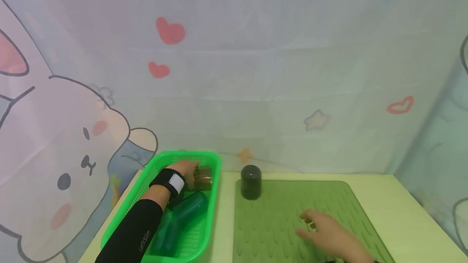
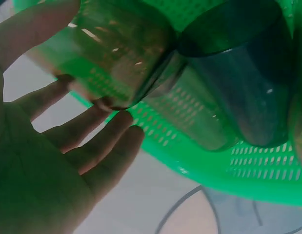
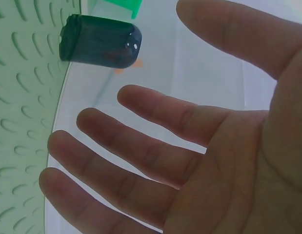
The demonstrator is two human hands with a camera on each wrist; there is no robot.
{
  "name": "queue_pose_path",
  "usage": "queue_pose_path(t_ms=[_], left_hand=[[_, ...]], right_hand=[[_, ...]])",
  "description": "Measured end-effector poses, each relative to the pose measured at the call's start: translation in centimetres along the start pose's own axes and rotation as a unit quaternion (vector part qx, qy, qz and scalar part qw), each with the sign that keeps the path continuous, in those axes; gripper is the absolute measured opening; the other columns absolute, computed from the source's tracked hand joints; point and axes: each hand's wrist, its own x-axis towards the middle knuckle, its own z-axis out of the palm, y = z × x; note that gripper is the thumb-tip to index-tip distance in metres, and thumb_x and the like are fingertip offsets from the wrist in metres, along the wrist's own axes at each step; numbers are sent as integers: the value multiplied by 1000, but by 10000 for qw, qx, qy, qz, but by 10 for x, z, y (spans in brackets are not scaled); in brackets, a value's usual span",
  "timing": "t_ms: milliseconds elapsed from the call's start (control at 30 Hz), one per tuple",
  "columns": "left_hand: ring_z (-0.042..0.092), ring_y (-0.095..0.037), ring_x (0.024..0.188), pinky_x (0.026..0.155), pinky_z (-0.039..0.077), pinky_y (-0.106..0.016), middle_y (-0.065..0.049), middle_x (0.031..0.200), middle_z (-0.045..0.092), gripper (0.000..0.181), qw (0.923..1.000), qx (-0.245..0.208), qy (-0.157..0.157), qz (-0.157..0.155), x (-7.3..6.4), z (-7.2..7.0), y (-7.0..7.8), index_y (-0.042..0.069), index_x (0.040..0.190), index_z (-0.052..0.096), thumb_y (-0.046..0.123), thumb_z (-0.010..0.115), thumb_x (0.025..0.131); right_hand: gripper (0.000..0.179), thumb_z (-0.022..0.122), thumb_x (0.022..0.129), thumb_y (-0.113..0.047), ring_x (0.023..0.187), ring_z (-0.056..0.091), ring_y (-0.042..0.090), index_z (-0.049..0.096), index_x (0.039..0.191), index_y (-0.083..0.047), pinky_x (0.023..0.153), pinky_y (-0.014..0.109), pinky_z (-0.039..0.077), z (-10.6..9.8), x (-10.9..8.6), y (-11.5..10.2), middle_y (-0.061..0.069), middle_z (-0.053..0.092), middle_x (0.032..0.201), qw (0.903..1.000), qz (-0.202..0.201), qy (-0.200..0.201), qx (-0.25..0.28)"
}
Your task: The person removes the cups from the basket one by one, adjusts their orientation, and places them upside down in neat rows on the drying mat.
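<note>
1 down, looks like: dark cup (image 1: 251, 182) upside down on green mat (image 1: 278, 222). At least 3 to go in green basket (image 1: 215, 198), amber cup (image 1: 203, 182) included. Left hand (image 1: 183, 169) wide around that, can't tell if gripping. Right hand (image 1: 327, 230) loose, holding nothing.

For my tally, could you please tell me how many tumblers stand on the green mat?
1: the dark tumbler, upside down at the far-left corner of the green mat. The mat's near edge is out of frame, so others may be hidden there.
</note>
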Motion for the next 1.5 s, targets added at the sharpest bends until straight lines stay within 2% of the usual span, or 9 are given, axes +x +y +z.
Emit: queue_pose_path(t_ms=[300, 533, 733, 867, 1000, 1100, 1233, 1333, 1500], left_hand=[[54, -35, 108, 82, 49, -46, -15, 122, 54, 68, 9994, -293, -87, 165, 7, 17, -20, 6, 129, 48, 5, 83, 71], [57, -29, 92, 73, 49, -43, -12, 104, 57, 63, 9971, -527, 377, 401, 7, 18, -22, 5, 126, 46, 20, 82, 75], [57, -31, 101, 76, 49, -44, -16, 116, 56, 68, 9934, -869, 591, 451, 1, 10, -24, 5, 131, 41, 27, 78, 79], [56, -29, 101, 76, 49, -43, -15, 118, 55, 63, 9887, -1030, 847, 686, -3, 2, -25, 4, 129, 44, 28, 76, 81], [55, -26, 97, 74, 48, -41, -11, 112, 55, 60, 9794, -1270, 1175, 1044, -10, -2, -27, 4, 128, 46, 28, 75, 81], [54, -25, 97, 74, 48, -40, -13, 111, 54, 59, 9702, -1454, 1466, 1268, -22, -6, -25, 4, 128, 46, 29, 74, 82], [53, -27, 99, 76, 48, -42, -15, 113, 53, 59, 9564, -1575, 1949, 1503, -44, -10, -14, 5, 128, 47, 31, 72, 82], [54, -25, 98, 77, 48, -41, -13, 114, 53, 60, 9423, -1795, 2264, 1689, -57, -8, -2, 4, 130, 47, 30, 73, 82], [54, -22, 103, 83, 48, -39, -11, 120, 53, 65, 9215, -2251, 2539, 1891, -75, 2, 18, 3, 133, 44, 27, 75, 81]], right_hand=[[56, 70, 84, -42, 102, 58, 34, 58, 120, 0, 80, 50, 50, 2, -1, 0, 12, 60, 116, 9998, 205, 56, 28], [55, 68, 85, -42, 101, 58, 35, 57, 119, 1, 78, 51, 51, -5, -1, 6, 12, 61, 114, 9999, 116, 42, 22], [57, 68, 85, -43, 101, 58, 35, 57, 119, 1, 78, 51, 51, -9, 5, 9, 13, 61, 113, 9999, 113, -29, -30], [58, 68, 85, -44, 102, 57, 36, 57, 120, 1, 78, 50, 51, -14, 10, 9, 13, 61, 114, 9996, 254, -110, 3], [58, 68, 84, -44, 101, 58, 34, 58, 119, 1, 79, 49, 51, -13, 12, 8, 12, 61, 113, 9995, 275, -103, -79], [57, 69, 84, -43, 101, 58, 34, 58, 119, 1, 79, 49, 51, -13, 12, 6, 12, 62, 113, 9995, 276, -100, -93], [56, 68, 85, -41, 100, 58, 35, 57, 119, 2, 78, 49, 51, -15, 13, 5, 14, 62, 112, 9998, 150, -82, -128], [57, 68, 86, -40, 99, 59, 36, 57, 120, 4, 77, 49, 51, -18, 13, 6, 15, 61, 112, 9998, 62, -69, -170], [59, 68, 85, -40, 101, 58, 37, 56, 122, 4, 78, 49, 51, -20, 13, 5, 16, 60, 115, 9998, 29, -129, -162]])
